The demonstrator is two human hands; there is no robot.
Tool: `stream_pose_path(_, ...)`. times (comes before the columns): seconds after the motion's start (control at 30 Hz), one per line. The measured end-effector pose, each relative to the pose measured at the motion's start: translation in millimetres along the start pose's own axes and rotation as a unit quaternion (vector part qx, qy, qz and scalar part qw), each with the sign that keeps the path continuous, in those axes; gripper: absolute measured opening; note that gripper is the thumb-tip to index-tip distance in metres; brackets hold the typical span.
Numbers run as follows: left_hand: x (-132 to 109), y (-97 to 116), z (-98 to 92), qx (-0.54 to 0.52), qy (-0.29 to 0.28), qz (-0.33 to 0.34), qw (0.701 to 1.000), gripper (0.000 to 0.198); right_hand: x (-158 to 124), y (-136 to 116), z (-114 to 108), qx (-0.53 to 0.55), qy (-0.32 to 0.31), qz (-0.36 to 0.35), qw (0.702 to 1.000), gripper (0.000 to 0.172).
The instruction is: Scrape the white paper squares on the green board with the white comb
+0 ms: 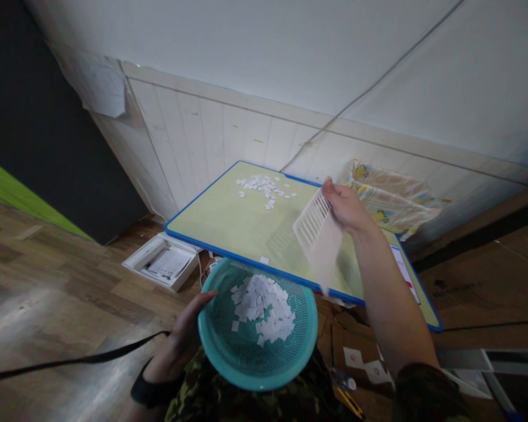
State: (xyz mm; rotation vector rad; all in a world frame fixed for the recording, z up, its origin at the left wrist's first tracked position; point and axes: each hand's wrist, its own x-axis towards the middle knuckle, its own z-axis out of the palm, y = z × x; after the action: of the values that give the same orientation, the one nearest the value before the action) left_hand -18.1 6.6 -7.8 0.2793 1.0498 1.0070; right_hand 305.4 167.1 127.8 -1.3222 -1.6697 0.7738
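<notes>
My left hand [193,316] grips the left rim of a teal plastic colander [257,375], thumb over the edge. Inside it lies a heap of small white paper pieces [264,305]. Above the table, my right hand [345,205] is closed on the upper edge of a pale slotted plastic basket [319,225], held tilted; whether anything is inside cannot be seen. The green tabletop [229,217] with a blue edge stands just beyond the colander. More white paper pieces [264,186] are scattered near its far side, and a single one lies at the front edge.
A cloth-lined box [391,196] with a yellow pattern is at the back right, beside a paper sheet [402,272]. An open white box [162,264] is at the table's left. Cardboard [479,299] stands right. A cable [369,88] runs down the wall.
</notes>
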Motion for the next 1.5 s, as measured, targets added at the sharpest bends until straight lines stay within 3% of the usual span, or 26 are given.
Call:
stream_pose_path(0.03,0.0,0.4,0.2,0.002,0.0,-0.004,1.0,0.015,-1.4,-6.0,8.1,-0.043,-0.028,0.005,0.999,0.056)
stream_pose_path(0.1,0.2,0.9,0.2,0.005,0.002,-0.011,1.0,0.015,-9.2,-18.7,27.0,-0.134,-0.147,-0.006,0.98,0.053)
stream_pose_path(0.17,0.5,1.0,-1.1,0.001,0.002,-0.017,1.0,0.017,-22.7,-29.8,46.8,-0.225,-0.252,-0.052,0.94,0.033)
stream_pose_path(0.23,0.9,0.8,-2.9,-0.004,-0.002,-0.018,1.0,0.025,-38.1,-36.7,64.2,-0.284,-0.306,-0.065,0.906,0.023)
stream_pose_path(0.37,-0.3,2.3,-2.4,0.006,-0.001,-0.013,1.0,0.022,-59.3,-38.9,86.1,-0.366,-0.345,-0.073,0.861,0.038)
stream_pose_path(0.6,-6.2,8.9,7.9,0.009,-0.011,-0.033,0.999,0.019,-65.8,-35.8,98.2,-0.435,-0.351,-0.101,0.823,0.02)
stream_pose_path(0.67,-6.1,8.9,7.0,0.007,-0.009,-0.028,1.0,0.018,-64.3,-34.6,97.3,-0.434,-0.349,-0.109,0.824,0.019)
stream_pose_path(0.8,-5.0,7.5,3.2,0.007,-0.015,-0.02,1.0,0.018,-54.4,-28.2,90.7,-0.368,-0.353,-0.094,0.855,0.011)
stream_pose_path(1.1,-9.2,8.3,9.3,0.004,0.014,-0.022,1.0,0.016,-21.2,-1.3,75.4,-0.255,-0.251,-0.04,0.933,0.007)
stream_pose_path(1.27,-12.4,9.3,11.9,0.007,0.002,-0.016,1.0,0.02,-18.3,5.4,71.9,-0.211,-0.272,-0.035,0.938,0.01)
stream_pose_path(1.5,-10.4,9.6,9.7,0.014,0.013,-0.026,0.999,0.017,-42.6,-26.9,77.9,-0.162,-0.377,-0.047,0.911,0.021)
